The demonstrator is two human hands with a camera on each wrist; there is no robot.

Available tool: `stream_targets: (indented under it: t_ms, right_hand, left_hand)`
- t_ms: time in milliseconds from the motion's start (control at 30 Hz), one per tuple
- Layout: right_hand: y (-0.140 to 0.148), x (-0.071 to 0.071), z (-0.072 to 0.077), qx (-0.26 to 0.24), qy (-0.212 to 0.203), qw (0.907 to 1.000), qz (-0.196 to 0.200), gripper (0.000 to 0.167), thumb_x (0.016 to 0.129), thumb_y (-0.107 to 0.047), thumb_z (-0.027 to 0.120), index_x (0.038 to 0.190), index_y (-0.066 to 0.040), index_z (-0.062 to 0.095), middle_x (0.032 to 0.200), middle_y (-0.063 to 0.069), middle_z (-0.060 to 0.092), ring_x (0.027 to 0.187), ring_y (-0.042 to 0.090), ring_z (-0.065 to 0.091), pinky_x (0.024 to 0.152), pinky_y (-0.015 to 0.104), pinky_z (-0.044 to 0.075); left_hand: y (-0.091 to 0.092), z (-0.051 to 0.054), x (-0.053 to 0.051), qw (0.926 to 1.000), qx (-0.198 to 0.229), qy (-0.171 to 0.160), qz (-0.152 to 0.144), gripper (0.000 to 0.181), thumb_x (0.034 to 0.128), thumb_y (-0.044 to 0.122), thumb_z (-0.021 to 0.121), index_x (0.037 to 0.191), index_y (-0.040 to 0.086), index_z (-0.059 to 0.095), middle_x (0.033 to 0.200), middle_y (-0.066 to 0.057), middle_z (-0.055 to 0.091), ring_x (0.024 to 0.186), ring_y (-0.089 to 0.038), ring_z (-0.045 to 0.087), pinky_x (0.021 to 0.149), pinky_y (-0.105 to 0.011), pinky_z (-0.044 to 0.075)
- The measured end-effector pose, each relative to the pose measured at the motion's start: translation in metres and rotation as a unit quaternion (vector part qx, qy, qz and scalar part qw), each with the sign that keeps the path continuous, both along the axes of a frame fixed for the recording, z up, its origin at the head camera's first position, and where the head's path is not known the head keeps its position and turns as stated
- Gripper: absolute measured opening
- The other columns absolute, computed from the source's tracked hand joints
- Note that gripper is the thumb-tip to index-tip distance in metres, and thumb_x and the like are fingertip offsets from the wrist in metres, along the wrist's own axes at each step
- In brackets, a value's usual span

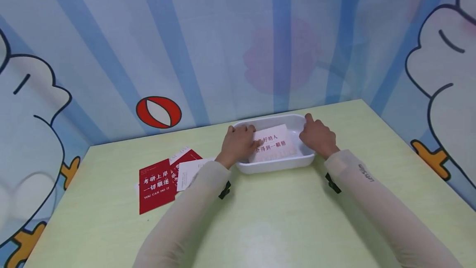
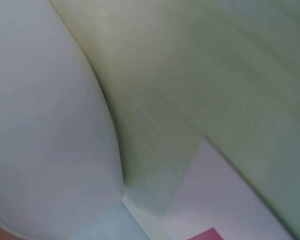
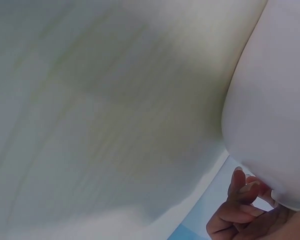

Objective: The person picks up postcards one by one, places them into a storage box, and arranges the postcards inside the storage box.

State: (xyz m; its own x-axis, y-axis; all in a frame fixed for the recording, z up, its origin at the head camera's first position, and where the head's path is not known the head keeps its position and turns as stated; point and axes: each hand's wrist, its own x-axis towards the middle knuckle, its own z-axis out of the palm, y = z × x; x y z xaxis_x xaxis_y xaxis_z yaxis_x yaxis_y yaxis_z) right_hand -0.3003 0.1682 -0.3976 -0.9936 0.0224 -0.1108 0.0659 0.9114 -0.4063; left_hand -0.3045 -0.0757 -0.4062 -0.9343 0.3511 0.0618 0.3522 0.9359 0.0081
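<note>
Near the centre of the frame, the left hand (image 1: pixel 239 144) and right hand (image 1: pixel 320 137) grip opposite ends of the white tray (image 1: pixel 277 165), fingers curled at the rim, probably to keep it steady and balanced. A printed card (image 1: pixel 273 150) lies inside, its left edge beneath the left thumb, while red cards (image 1: pixel 157 187) overlap at centre-left, outside the tray on the table (image 1: pixel 267 218).

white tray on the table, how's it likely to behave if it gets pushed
The white tray would probably slide rather than tip, since it is low and wide. Its smooth, glossy walls suggest fairly stiff, light plastic. The pale card inside looks unfastened, so a quick shove might shift it.
</note>
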Motion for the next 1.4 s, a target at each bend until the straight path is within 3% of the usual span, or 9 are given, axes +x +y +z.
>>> stream_targets:
  t_ms: [300, 700, 1400]
  right_hand:
    - [-0.001, -0.001, 0.000, 0.005, 0.006, 1.0000, -0.001, 0.055, 0.096, -0.020, 0.037, 0.147, -0.003, 0.027, 0.120, 0.027, 0.056, 0.096, 0.039, 0.062, 0.079, 0.057, 0.051]
    - [0.005, 0.000, 0.000, 0.010, 0.005, 0.9999, 0.000, 0.056, 0.096, -0.020, 0.037, 0.149, -0.003, 0.026, 0.121, 0.028, 0.057, 0.096, 0.040, 0.063, 0.079, 0.057, 0.052]
    - [0.008, 0.003, 0.004, 0.006, -0.001, 1.0000, -0.002, 0.057, 0.097, -0.019, 0.035, 0.150, -0.002, 0.024, 0.121, 0.028, 0.058, 0.093, 0.036, 0.062, 0.077, 0.056, 0.052]
  left_hand:
    - [0.001, -0.002, 0.003, 0.9973, -0.072, 0.018, -0.005, 0.049, 0.1015, 0.054, 0.044, 0.121, 0.010, 0.058, 0.106, -0.007, 0.067, 0.100, -0.023, 0.063, 0.100, -0.042, 0.040]
    - [0.006, 0.004, 0.010, 0.9936, -0.109, 0.023, -0.021, 0.050, 0.1019, 0.055, 0.042, 0.121, 0.012, 0.058, 0.103, -0.007, 0.065, 0.099, -0.022, 0.062, 0.101, -0.042, 0.041]
    - [0.013, 0.004, 0.010, 0.9892, -0.146, 0.007, -0.017, 0.060, 0.0989, 0.061, 0.043, 0.142, 0.019, 0.049, 0.126, -0.008, 0.064, 0.119, -0.024, 0.059, 0.111, -0.043, 0.038]
